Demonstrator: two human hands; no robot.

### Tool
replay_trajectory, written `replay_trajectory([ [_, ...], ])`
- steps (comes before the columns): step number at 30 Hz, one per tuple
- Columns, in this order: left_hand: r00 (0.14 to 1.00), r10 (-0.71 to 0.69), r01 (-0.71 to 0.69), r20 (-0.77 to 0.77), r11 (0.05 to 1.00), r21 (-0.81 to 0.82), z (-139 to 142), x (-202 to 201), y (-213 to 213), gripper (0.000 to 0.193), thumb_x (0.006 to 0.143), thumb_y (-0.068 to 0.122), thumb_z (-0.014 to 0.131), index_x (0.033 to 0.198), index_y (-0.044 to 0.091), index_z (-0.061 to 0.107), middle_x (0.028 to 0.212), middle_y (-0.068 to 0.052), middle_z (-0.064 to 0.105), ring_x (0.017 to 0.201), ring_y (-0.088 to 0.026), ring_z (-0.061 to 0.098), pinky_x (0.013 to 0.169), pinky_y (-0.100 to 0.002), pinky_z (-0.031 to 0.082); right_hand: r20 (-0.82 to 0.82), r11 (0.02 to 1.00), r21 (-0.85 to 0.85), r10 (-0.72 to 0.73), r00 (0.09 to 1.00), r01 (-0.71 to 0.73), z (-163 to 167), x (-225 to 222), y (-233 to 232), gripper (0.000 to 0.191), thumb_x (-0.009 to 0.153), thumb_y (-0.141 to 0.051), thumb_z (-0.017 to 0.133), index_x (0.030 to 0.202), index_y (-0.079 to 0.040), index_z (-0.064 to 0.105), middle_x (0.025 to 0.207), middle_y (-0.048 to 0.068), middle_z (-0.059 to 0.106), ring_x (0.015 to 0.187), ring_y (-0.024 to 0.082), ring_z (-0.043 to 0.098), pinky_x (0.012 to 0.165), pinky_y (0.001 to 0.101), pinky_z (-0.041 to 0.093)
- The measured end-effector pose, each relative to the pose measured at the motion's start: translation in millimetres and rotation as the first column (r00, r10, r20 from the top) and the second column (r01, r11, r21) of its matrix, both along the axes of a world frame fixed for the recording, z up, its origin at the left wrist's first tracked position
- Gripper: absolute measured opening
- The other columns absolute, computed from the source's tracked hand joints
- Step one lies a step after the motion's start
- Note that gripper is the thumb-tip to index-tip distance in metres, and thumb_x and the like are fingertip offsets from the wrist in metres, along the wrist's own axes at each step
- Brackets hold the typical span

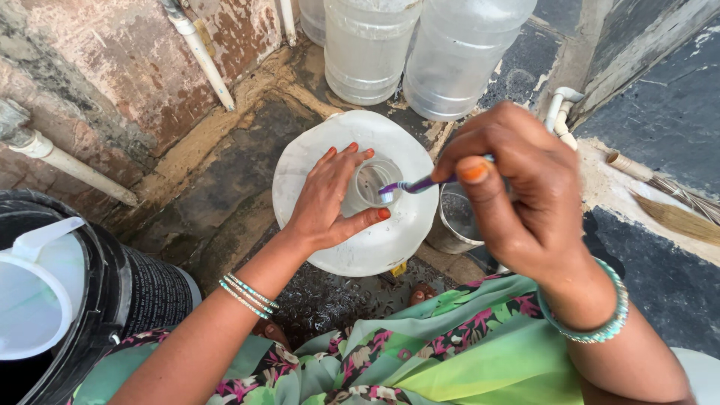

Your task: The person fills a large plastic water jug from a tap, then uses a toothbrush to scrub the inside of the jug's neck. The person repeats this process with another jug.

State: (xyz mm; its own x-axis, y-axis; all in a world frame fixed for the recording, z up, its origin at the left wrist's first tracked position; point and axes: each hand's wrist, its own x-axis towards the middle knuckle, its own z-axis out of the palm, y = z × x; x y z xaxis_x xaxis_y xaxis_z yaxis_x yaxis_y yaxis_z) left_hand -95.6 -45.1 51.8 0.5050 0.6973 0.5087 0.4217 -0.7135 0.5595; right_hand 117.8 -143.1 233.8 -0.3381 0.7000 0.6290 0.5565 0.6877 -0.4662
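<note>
A large translucent water jug (pixel 390 240) stands upright on the wet floor below me, its round open neck (pixel 373 182) facing up. My left hand (pixel 330 199) rests on the jug's shoulder, fingers spread around the left side of the neck. My right hand (pixel 510 195) grips a purple toothbrush (pixel 414 184) by its handle. The bristled head touches the rim of the neck.
Two more translucent jugs (pixel 367 52) (pixel 457 60) stand behind against the wall. A small steel pot (pixel 456 225) sits to the right of the jug. At the left is a black bucket (pixel 127 292) with a white plastic mug (pixel 34 292). White pipes (pixel 202 56) run along the brick wall; a broom (pixel 675 206) lies right.
</note>
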Motion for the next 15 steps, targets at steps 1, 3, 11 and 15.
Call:
replay_trajectory([
  [1,1.000,-0.021,0.021,0.015,1.000,0.002,-0.7,-0.4,-0.5,0.092,0.090,0.077,0.053,0.147,0.005,0.047,0.149,-0.019,0.057,0.150,-0.038,0.044,0.128,-0.054,0.025,0.010,1.000,-0.008,0.007,1.000,-0.007,-3.5,-1.8,3.9,0.026,0.110,-0.019,0.052,0.095,-0.002,0.066,0.093,0.008,0.062,0.085,0.021,0.063,0.078,0.0345,0.048],
  [3,0.997,-0.067,0.067,0.043,0.998,0.008,-1.4,-2.7,-1.8,0.093,0.097,0.080,0.034,0.151,0.005,0.045,0.153,-0.019,0.055,0.153,-0.038,0.041,0.130,-0.054,0.022,0.034,1.000,-0.022,0.018,0.999,-0.017,-19.4,-4.9,18.0,0.027,0.110,-0.018,0.052,0.095,-0.001,0.066,0.092,0.010,0.061,0.086,0.024,0.062,0.079,0.0368,0.048],
  [11,0.990,-0.137,0.138,0.041,0.990,-0.028,1.2,-3.8,-3.3,0.101,0.096,0.084,0.022,0.153,0.003,0.043,0.153,-0.021,0.052,0.152,-0.038,0.038,0.128,-0.055,0.020,0.118,0.969,-0.246,0.042,0.992,-0.012,-77.0,-7.0,60.5,0.029,0.107,-0.021,0.055,0.090,-0.002,0.069,0.081,0.013,0.058,0.073,0.026,0.060,0.068,0.0400,0.046],
  [15,0.993,-0.115,0.116,0.017,0.992,-0.058,-0.8,-4.4,-2.7,0.099,0.094,0.085,0.025,0.151,0.007,0.047,0.151,-0.020,0.056,0.152,-0.036,0.040,0.129,-0.054,0.021,0.060,0.999,-0.032,0.026,0.998,-0.024,-13.9,-9.0,24.4,0.029,0.112,-0.021,0.051,0.093,-0.002,0.064,0.091,0.009,0.061,0.082,0.022,0.062,0.076,0.0351,0.049],
])
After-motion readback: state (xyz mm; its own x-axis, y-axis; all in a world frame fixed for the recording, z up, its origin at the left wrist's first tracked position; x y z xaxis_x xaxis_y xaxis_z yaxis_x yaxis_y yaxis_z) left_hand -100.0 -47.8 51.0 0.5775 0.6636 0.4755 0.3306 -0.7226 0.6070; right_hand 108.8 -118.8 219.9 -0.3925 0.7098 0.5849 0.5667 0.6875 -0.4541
